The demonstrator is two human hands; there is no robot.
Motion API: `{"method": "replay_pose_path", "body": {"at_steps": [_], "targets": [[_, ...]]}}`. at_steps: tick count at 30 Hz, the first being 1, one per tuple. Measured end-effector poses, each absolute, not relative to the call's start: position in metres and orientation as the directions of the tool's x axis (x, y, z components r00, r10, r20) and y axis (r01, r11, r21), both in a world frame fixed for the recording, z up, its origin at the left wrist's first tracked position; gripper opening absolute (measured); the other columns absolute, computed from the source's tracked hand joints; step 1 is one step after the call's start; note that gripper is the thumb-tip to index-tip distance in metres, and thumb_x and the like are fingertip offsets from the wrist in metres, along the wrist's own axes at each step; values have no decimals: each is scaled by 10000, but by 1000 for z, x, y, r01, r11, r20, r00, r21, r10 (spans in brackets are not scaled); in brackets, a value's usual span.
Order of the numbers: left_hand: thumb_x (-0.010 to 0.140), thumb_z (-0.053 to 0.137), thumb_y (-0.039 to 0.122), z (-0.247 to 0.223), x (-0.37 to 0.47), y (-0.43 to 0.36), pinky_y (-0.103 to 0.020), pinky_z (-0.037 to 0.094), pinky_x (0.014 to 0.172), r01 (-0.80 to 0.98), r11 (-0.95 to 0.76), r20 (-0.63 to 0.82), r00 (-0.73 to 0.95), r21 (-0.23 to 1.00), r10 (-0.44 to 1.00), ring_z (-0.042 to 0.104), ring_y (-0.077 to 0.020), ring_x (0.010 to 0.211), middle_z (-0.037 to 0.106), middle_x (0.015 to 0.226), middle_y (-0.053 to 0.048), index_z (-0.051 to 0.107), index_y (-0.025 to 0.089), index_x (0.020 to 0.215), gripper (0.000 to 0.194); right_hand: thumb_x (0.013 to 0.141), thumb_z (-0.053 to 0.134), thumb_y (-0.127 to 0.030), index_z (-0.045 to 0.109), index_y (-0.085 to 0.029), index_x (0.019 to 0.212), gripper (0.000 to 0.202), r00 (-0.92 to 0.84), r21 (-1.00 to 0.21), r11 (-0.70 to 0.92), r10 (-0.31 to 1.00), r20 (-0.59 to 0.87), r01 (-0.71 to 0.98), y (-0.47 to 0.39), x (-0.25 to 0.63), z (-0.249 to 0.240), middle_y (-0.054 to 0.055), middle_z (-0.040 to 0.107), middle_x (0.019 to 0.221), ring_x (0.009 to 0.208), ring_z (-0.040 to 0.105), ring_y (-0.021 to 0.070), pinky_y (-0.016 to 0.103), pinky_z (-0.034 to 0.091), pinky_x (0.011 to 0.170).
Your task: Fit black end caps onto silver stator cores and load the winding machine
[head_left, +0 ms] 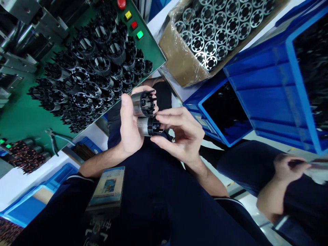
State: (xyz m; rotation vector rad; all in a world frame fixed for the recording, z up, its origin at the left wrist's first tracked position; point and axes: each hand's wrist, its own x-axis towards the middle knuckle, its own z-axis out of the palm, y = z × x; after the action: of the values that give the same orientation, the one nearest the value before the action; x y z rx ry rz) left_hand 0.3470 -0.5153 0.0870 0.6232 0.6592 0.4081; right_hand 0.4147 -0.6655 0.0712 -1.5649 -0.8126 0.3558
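Two metal cylinders with black toothed plastic ends sit one beside the other in front of my body. My left hand (130, 128) wraps round the upper cylinder (139, 104) and also supports the metal side of the lower cylinder (144, 126). The fingers of my right hand (181, 133) pinch the black end of the lower cylinder, thumb below and fingertips above. Many similar black-and-metal cylinders (101, 65) stand crowded on the green work surface (15, 118) at the upper left.
A cardboard box (176, 63) of metal rings stands at the upper right. Blue bins (266, 78) with dark parts are on the right. Pliers (53, 140) lie near the green surface's edge. Another person's hand (289, 167) shows at the lower right.
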Motion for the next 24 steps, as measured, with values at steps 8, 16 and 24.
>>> {"method": "replay_pose_path", "body": {"at_steps": [8, 16, 24], "targets": [[949, 861, 980, 84, 346, -515, -343, 616, 736, -87, 706, -430, 739, 703, 519, 685, -247, 893, 741, 1091, -72, 815, 344, 1146, 667, 1005, 1087, -336, 885, -413, 1586, 620, 679, -952, 22, 696, 234, 306, -672, 417, 75, 60, 898, 1374, 1149, 882, 249, 377, 815, 885], [1060, 759, 946, 74, 347, -524, -401, 703, 841, -70, 680, -432, 724, 729, 538, 815, -330, 1142, 805, 1172, -112, 820, 322, 1170, 637, 985, 1102, -345, 890, -430, 1552, 611, 658, -966, -14, 735, 165, 258, -677, 420, 79, 29, 887, 1297, 960, 845, 216, 364, 814, 777], [1124, 871, 635, 94, 339, -525, -481, 765, 1046, -124, 784, -509, 697, 609, 505, 813, -349, 1371, 814, 1337, -118, 749, 311, 1374, 427, 1016, 1076, -426, 719, -363, 1648, 729, 687, -874, 75, 587, 429, 481, -663, 415, 54, 68, 909, 1365, 1269, 916, 312, 485, 819, 1082]]}}
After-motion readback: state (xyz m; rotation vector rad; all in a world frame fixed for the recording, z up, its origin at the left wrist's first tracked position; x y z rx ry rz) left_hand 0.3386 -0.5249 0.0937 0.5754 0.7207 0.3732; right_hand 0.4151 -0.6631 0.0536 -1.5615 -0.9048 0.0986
